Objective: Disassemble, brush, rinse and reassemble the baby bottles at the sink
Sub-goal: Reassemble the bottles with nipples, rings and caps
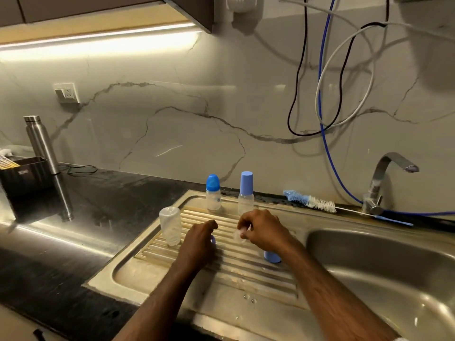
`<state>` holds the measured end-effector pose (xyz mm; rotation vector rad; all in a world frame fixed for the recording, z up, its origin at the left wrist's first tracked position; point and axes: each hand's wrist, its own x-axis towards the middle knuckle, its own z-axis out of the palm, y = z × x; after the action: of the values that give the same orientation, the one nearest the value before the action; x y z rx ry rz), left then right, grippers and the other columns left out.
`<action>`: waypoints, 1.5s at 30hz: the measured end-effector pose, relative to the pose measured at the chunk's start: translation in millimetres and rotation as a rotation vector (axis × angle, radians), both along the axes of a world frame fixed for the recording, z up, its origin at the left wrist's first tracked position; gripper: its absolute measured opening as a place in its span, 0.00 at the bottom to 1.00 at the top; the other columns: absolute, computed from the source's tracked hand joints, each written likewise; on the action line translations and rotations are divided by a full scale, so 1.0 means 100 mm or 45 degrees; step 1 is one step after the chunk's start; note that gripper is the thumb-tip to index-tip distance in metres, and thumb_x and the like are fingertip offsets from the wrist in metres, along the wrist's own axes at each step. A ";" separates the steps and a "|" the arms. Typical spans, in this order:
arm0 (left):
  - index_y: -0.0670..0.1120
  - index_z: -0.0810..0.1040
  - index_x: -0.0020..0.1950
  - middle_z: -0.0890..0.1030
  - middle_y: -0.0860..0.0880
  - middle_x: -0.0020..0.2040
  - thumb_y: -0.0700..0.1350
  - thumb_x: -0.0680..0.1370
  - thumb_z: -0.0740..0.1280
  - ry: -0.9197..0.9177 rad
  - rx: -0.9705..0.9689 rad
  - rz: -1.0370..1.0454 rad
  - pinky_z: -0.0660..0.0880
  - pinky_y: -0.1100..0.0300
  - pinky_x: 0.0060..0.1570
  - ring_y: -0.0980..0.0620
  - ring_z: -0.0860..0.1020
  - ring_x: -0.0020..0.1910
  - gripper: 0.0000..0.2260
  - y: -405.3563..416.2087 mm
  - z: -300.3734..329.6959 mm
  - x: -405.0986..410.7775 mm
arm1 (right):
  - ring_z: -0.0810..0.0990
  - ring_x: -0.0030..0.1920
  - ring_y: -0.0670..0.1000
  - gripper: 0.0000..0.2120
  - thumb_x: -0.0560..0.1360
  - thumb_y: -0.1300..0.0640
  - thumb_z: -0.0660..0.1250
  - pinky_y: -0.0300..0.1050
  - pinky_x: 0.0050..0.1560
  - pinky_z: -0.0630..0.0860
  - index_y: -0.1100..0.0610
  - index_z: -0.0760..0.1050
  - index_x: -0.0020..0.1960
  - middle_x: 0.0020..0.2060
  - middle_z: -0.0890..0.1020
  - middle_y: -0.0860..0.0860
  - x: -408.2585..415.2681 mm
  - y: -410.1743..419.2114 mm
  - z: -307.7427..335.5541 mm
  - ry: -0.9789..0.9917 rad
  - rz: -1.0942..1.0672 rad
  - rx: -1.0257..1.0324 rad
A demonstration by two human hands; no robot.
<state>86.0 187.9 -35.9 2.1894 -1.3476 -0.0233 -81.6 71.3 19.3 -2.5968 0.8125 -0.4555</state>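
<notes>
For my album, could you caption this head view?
Right hand pinches a clear teat, left hand holds a blue ring over the sink's drainboard.

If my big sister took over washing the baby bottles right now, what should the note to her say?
Left hand holds a blue ring on the drainboard.
Right hand pinches a clear teat.
An open bottle stands upside down at the left; its blue cap lies by the right wrist.
Two capped bottles wait at the back; the brush lies behind the basin.
Left: refit teat, ring and cap; whether those two have been washed can't be told.
</notes>
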 end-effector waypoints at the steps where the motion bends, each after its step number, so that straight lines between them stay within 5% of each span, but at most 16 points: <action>1: 0.53 0.73 0.70 0.80 0.51 0.62 0.43 0.76 0.74 -0.073 0.027 0.003 0.75 0.55 0.60 0.53 0.77 0.60 0.23 -0.01 0.00 -0.02 | 0.77 0.48 0.42 0.06 0.75 0.51 0.73 0.48 0.58 0.76 0.45 0.81 0.51 0.46 0.81 0.41 -0.05 0.00 -0.01 -0.074 -0.017 -0.005; 4: 0.56 0.68 0.74 0.79 0.52 0.64 0.49 0.77 0.72 -0.196 0.118 0.035 0.68 0.50 0.65 0.50 0.74 0.65 0.26 -0.02 -0.01 -0.07 | 0.77 0.50 0.42 0.05 0.75 0.49 0.72 0.50 0.59 0.74 0.42 0.78 0.50 0.47 0.81 0.39 -0.18 0.02 -0.07 -0.295 -0.069 0.002; 8: 0.52 0.66 0.77 0.77 0.47 0.66 0.44 0.76 0.74 0.203 0.042 -0.039 0.75 0.64 0.53 0.53 0.76 0.60 0.31 -0.03 -0.08 -0.07 | 0.80 0.52 0.44 0.05 0.77 0.48 0.69 0.52 0.59 0.75 0.40 0.73 0.50 0.48 0.82 0.40 -0.32 0.05 -0.17 -0.542 -0.133 0.052; 10: 0.50 0.69 0.75 0.77 0.46 0.66 0.41 0.75 0.75 0.316 -0.032 -0.060 0.73 0.71 0.44 0.57 0.76 0.58 0.30 -0.02 -0.10 -0.06 | 0.79 0.52 0.44 0.06 0.79 0.50 0.68 0.47 0.56 0.77 0.41 0.73 0.52 0.49 0.82 0.42 -0.37 0.06 -0.19 -0.628 -0.187 0.033; 13: 0.49 0.73 0.70 0.81 0.49 0.61 0.42 0.73 0.78 0.339 -0.256 -0.090 0.77 0.67 0.50 0.59 0.79 0.55 0.27 -0.07 -0.06 -0.13 | 0.78 0.50 0.44 0.05 0.79 0.56 0.68 0.29 0.46 0.70 0.49 0.75 0.54 0.48 0.80 0.44 -0.45 0.05 -0.16 -0.801 -0.251 0.026; 16: 0.49 0.75 0.66 0.83 0.53 0.53 0.43 0.72 0.79 0.423 -0.598 -0.153 0.81 0.61 0.51 0.61 0.82 0.49 0.25 -0.26 0.12 -0.33 | 0.78 0.45 0.41 0.07 0.77 0.59 0.70 0.24 0.42 0.69 0.50 0.74 0.49 0.46 0.79 0.46 -0.45 0.00 -0.14 -0.924 -0.301 -0.014; 19: 0.48 0.74 0.66 0.84 0.47 0.52 0.36 0.73 0.77 0.827 -0.796 -0.325 0.84 0.52 0.48 0.49 0.85 0.48 0.24 -0.50 0.41 -0.56 | 0.79 0.44 0.41 0.09 0.74 0.59 0.74 0.26 0.43 0.71 0.47 0.77 0.47 0.46 0.79 0.44 -0.42 -0.10 -0.17 -0.948 -0.282 -0.010; 24: 0.45 0.80 0.61 0.86 0.46 0.53 0.31 0.74 0.74 1.002 -0.987 -0.489 0.80 0.56 0.55 0.48 0.84 0.55 0.18 -0.74 0.46 -0.76 | 0.82 0.43 0.41 0.11 0.69 0.62 0.79 0.37 0.46 0.78 0.51 0.85 0.48 0.47 0.83 0.47 -0.43 -0.31 -0.26 -1.006 -0.348 0.083; 28: 0.46 0.83 0.59 0.86 0.49 0.53 0.32 0.72 0.76 1.007 -0.956 -0.552 0.81 0.54 0.56 0.49 0.84 0.56 0.18 -0.76 0.37 -0.84 | 0.84 0.48 0.43 0.10 0.70 0.60 0.78 0.46 0.53 0.81 0.51 0.86 0.50 0.46 0.86 0.43 -0.43 -0.36 -0.26 -1.027 -0.391 0.193; 36: 0.46 0.82 0.60 0.86 0.50 0.54 0.34 0.72 0.77 0.906 -0.883 -0.552 0.82 0.55 0.52 0.49 0.85 0.54 0.19 -0.70 0.33 -0.84 | 0.85 0.48 0.43 0.13 0.70 0.62 0.78 0.45 0.53 0.83 0.54 0.85 0.53 0.46 0.87 0.45 -0.49 -0.30 -0.21 -1.086 -0.300 0.534; 45: 0.41 0.81 0.62 0.86 0.47 0.55 0.33 0.71 0.78 0.794 -0.906 -0.563 0.82 0.53 0.53 0.47 0.85 0.53 0.20 -0.74 0.29 -0.81 | 0.85 0.54 0.54 0.19 0.73 0.71 0.71 0.49 0.53 0.82 0.58 0.78 0.61 0.52 0.86 0.54 -0.54 -0.25 -0.12 -1.352 -0.065 1.089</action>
<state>5.0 113.7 -7.2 1.1355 -1.1897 -0.3140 -135.4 46.3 6.9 -1.2620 0.4928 -1.0658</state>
